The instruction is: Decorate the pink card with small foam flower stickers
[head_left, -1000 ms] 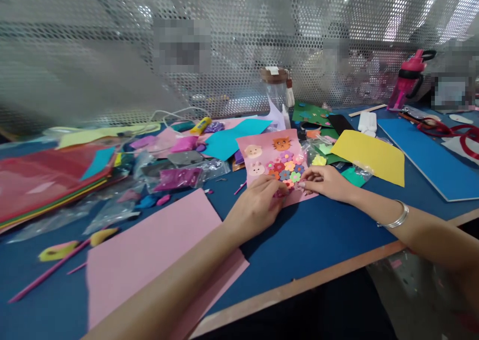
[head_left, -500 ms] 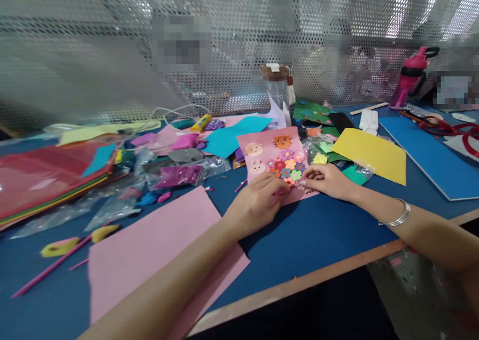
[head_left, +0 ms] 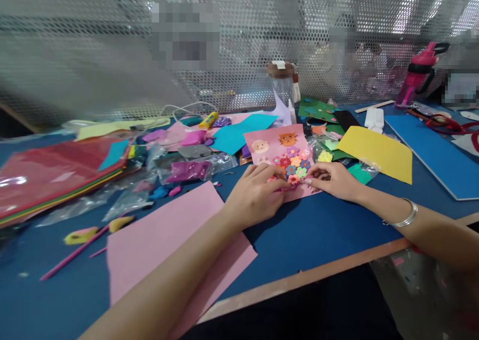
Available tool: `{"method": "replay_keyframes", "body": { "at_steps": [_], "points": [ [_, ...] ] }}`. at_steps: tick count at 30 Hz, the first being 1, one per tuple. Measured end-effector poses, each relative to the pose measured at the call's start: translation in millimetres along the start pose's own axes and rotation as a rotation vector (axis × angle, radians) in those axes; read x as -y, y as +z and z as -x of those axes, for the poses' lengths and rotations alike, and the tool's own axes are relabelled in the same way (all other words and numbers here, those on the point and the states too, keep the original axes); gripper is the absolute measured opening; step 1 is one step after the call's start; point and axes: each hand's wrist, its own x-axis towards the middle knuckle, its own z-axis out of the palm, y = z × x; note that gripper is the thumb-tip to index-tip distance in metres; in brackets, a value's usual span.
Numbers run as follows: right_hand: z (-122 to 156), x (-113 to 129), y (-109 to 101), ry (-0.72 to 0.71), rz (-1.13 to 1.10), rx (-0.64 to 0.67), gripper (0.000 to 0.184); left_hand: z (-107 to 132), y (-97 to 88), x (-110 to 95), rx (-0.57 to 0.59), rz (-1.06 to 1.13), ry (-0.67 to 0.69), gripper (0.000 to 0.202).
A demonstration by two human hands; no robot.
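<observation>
A pink craft sheet [head_left: 258, 153] lies in front of me. It carries an orange cat face [head_left: 288, 139], a pale pig face [head_left: 260, 146] and a cluster of colourful flower shapes [head_left: 291, 170]. My left hand [head_left: 258, 194] rests over the sheet's lower left, its fingers bent and closed beside the lowest flowers. It covers most of another pale face. At the lower right of the flowers, my right hand [head_left: 333, 181] has thumb and fingers pinched together. Whatever small piece either hand grips is hidden among the fingertips.
Under my left forearm lies a plain pink sheet [head_left: 164, 240]. Yellow [head_left: 381, 153], turquoise [head_left: 243, 133] and blue sheets [head_left: 430, 155] surround the work. Clay packets [head_left: 189, 171] and a red folder [head_left: 56, 175] are left. A lidded jar [head_left: 282, 85] and pink bottle [head_left: 415, 80] stand behind.
My left hand has shifted upward over the decorated sheet, and its fingers now cover most of the lower pale face. My right hand stays at the flowers. The view has turned slightly left.
</observation>
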Motion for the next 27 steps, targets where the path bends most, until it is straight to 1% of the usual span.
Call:
{"method": "replay_keyframes", "body": {
  "at_steps": [4, 8, 11, 16, 19, 23, 24, 27],
  "points": [
    [0.9, -0.9, -0.1, -0.062, 0.076, -0.001, 0.014, 0.2, -1.1, 1.4, 0.006, -0.029, 0.013, 0.017],
    [2.6, 5.6, 0.9, -0.127, 0.135, 0.021, 0.016, 0.2, -0.3, 2.3, -0.003, -0.032, 0.025, 0.019],
    [4.0, 8.9, 2.6, -0.125, 0.168, 0.033, 0.018, 0.0, -0.4, 1.8, 0.01, -0.044, 0.018, 0.019],
    [4.8, 5.5, 2.7, -0.1, 0.158, -0.004, 0.016, -0.9, -2.6, 0.1, 0.029, -0.041, 0.038, 0.019],
    [4.3, 5.1, 2.9, -0.111, 0.163, 0.023, 0.023, -1.1, -3.3, 0.3, 0.052, -0.011, 0.042, 0.02],
    [2.9, 8.7, 10.5, -0.163, 0.389, 0.045, 0.023, -1.2, -3.4, 2.6, 0.047, 0.048, 0.002, 0.019],
    [2.5, 9.2, 13.2, -0.178, 0.442, 0.04, 0.026, -1.2, -3.3, 3.3, 0.048, 0.049, -0.002, 0.018],
    [1.3, 8.2, 19.8, -0.196, 0.539, 0.038, 0.031, -1.6, -2.5, 5.2, 0.047, 0.028, 0.013, 0.019]
  ]
}}
